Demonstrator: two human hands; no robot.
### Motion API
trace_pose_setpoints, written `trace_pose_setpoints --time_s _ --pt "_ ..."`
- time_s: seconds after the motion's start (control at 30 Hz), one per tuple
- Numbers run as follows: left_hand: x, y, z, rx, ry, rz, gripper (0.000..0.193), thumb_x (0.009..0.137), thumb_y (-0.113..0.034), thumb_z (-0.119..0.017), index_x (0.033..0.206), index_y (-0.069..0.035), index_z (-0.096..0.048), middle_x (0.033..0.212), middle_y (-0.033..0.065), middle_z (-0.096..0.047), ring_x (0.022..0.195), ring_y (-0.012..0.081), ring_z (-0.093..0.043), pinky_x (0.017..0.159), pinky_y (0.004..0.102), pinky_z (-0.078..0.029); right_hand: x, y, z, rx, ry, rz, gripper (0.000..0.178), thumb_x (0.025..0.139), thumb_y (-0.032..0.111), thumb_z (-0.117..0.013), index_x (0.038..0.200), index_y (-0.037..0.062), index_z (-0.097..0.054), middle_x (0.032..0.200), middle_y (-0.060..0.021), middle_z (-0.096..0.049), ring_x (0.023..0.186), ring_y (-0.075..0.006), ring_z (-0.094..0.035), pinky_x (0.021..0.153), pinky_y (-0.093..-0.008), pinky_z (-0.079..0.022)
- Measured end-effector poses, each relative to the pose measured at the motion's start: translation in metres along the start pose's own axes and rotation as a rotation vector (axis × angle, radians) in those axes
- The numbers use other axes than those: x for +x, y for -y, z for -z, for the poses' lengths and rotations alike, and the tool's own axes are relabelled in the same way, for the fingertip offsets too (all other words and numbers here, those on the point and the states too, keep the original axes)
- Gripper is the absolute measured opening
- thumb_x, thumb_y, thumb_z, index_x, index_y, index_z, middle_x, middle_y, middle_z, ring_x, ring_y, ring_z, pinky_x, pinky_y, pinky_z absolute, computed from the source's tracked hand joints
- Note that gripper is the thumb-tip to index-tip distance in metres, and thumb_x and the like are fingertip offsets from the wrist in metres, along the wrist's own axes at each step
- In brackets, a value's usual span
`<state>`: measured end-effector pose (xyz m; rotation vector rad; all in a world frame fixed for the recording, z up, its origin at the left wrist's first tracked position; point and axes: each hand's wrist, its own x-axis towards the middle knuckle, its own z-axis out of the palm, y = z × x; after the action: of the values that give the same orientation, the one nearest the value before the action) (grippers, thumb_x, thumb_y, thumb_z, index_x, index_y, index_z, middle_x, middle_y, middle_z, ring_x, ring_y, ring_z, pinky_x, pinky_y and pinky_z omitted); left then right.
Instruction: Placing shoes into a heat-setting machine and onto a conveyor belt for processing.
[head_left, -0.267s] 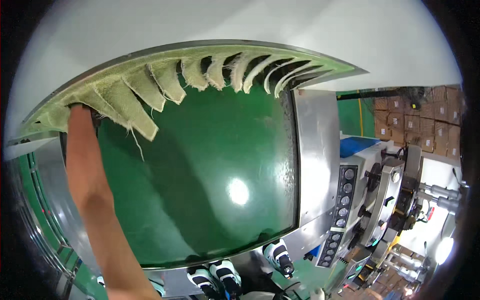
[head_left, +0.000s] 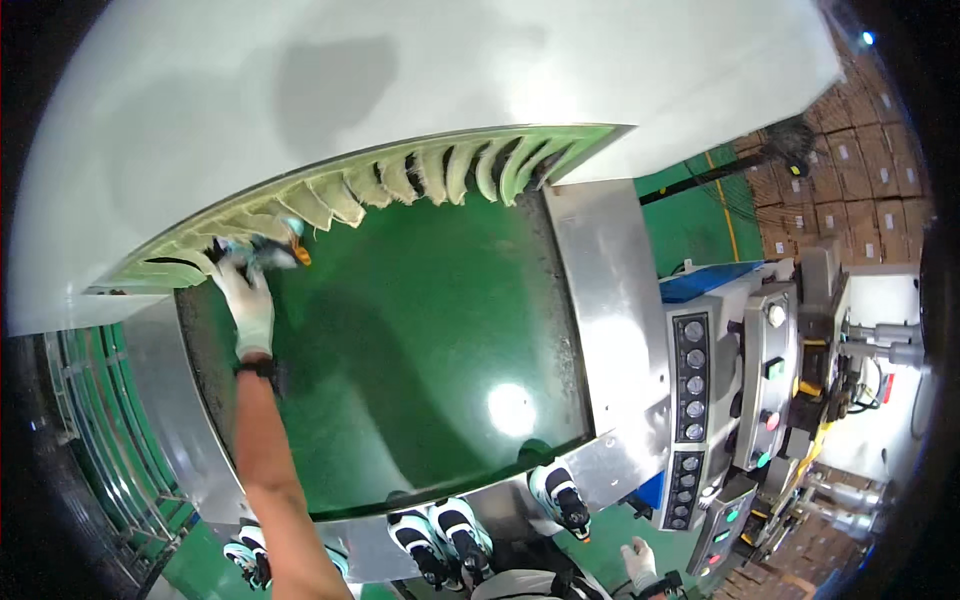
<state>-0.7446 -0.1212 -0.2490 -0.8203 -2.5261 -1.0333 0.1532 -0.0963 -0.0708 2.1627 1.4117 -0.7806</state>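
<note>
At the left end of a pale green cloth strip curtain (head_left: 325, 200), my white-gloved left hand (head_left: 246, 300) grips a shoe (head_left: 268, 251). The shoe is blurred by motion, dark and light blue with an orange spot, and partly under the strips. Beneath it spreads the green belt surface (head_left: 400, 330). My gloved right hand (head_left: 640, 562) hangs low at the lower right, away from the belt, its fingers apart and nothing in them. Nearest to it on the metal ledge is a single black, white and mint sneaker (head_left: 560, 497); a pair of sneakers (head_left: 440, 538) stands left of that.
A large white machine hood (head_left: 400, 70) overhangs the belt. Metal side plates (head_left: 620, 310) frame it. To the right stands a machine with a gauge panel (head_left: 692, 375) and buttons, and stacked cardboard boxes (head_left: 840, 200) lie behind. More sneakers (head_left: 250, 555) sit at the lower left.
My left hand has come out from behind the cloth strips, where it was hidden, with a shoe in it. The view has shifted, and my right hand now shows at the lower right.
</note>
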Motion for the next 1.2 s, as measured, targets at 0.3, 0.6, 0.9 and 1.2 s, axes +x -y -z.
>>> trace_pose_setpoints --time_s 0.3,0.6,0.9,1.2 --pt "-0.161 -0.209 0.122 -0.153 0.505 0.088 0.036 0.081 -0.005 -0.065 0.115 -0.003 -0.055 0.113 0.0186 -0.052 0.103 0.0392 -0.058 0.089 0.0436 -0.049 -0.004 0.055 0.005 0.408 -0.064 0.463 0.060 0.091 0.031 -0.068 0.134 -0.0078 -0.050 0.132 -0.0247 -0.058 0.126 -0.0330 -0.055 0.107 -0.0390 -0.042" --pt "-0.202 -0.457 0.149 -0.341 0.752 -0.662 0.023 0.078 -0.004 -0.067 0.100 0.000 -0.062 0.100 0.0176 -0.059 0.093 0.0363 -0.062 0.081 0.0425 -0.052 -0.072 0.173 0.087 0.515 -0.213 1.094 0.071 0.083 0.025 -0.069 0.140 -0.0061 -0.040 0.144 -0.0293 -0.041 0.136 -0.0422 -0.039 0.116 -0.0468 -0.030" --pt "-0.344 -0.791 0.208 -0.855 1.124 -1.506 0.028 0.080 -0.005 -0.071 0.107 -0.004 -0.065 0.105 0.0164 -0.065 0.091 0.0337 -0.067 0.077 0.0388 -0.055 -0.055 0.003 0.209 0.862 -0.771 1.062 0.049 0.081 0.018 -0.068 0.127 0.0061 -0.054 0.116 -0.0200 -0.063 0.109 -0.0384 -0.061 0.096 -0.0397 -0.049" --pt "-0.559 -1.042 0.157 -1.162 1.495 -1.223 0.043 0.097 -0.014 -0.059 0.135 0.000 -0.046 0.124 0.0193 -0.054 0.109 0.0301 -0.059 0.094 0.0381 -0.049 -0.064 -0.256 0.162 2.389 -0.307 0.507 0.046 0.094 0.023 -0.065 0.129 -0.0046 -0.056 0.117 -0.0078 -0.066 0.103 -0.0149 -0.064 0.094 -0.0285 -0.049"
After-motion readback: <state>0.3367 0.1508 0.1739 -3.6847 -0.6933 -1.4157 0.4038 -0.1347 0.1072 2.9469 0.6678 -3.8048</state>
